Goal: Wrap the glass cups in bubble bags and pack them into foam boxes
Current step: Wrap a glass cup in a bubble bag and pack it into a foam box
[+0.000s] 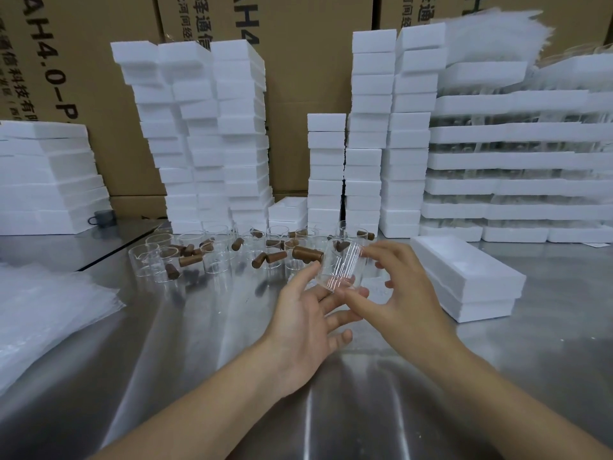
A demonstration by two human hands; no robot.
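Glass cup (340, 267) pinched by right hand (403, 295); left hand (303, 327) touches it.

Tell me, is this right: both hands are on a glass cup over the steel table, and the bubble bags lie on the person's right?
No: the head view shows the bubble bags on the person's left. Otherwise yes, the left hand and right hand are on a glass cup over the steel table.
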